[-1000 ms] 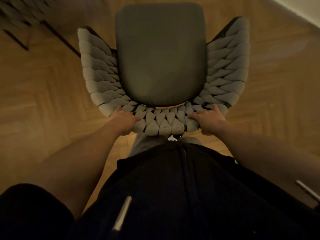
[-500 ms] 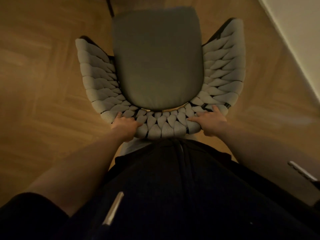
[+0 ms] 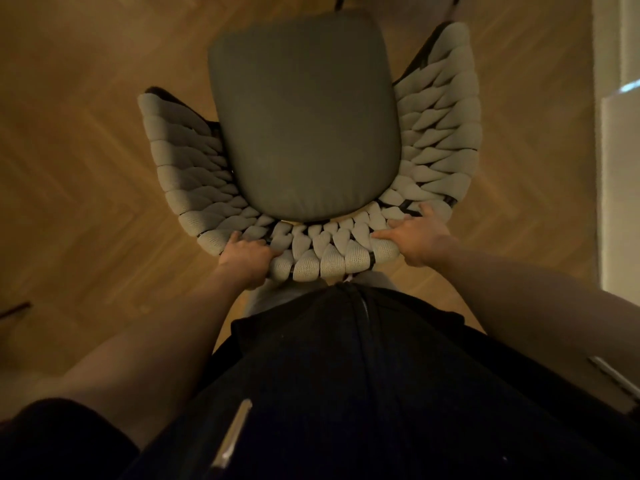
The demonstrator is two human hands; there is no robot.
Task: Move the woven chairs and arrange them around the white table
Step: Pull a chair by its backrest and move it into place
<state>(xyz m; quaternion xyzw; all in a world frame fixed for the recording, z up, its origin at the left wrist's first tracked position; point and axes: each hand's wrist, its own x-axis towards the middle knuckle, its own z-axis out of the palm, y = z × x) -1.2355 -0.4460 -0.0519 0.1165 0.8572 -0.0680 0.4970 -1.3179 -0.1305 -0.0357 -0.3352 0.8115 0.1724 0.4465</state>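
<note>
A woven chair (image 3: pixel 440 133) with a pale braided backrest and a grey seat cushion (image 3: pixel 304 116) fills the middle of the head view, seen from above. My left hand (image 3: pixel 247 259) grips the left part of the backrest's top rim. My right hand (image 3: pixel 417 237) grips the right part of the same rim. The chair is right in front of my body, backrest towards me. Its legs are mostly hidden under the seat. No white table can be made out for certain.
Herringbone wood floor (image 3: pixel 86 150) surrounds the chair. A white wall or panel (image 3: pixel 620 150) runs down the right edge. Dark thin legs of another piece of furniture (image 3: pixel 341 1) show at the top edge. My dark clothing fills the bottom.
The chair and I have turned and moved across the floor; the other chair at the top left has left the view and the white wall at the right has come closer.
</note>
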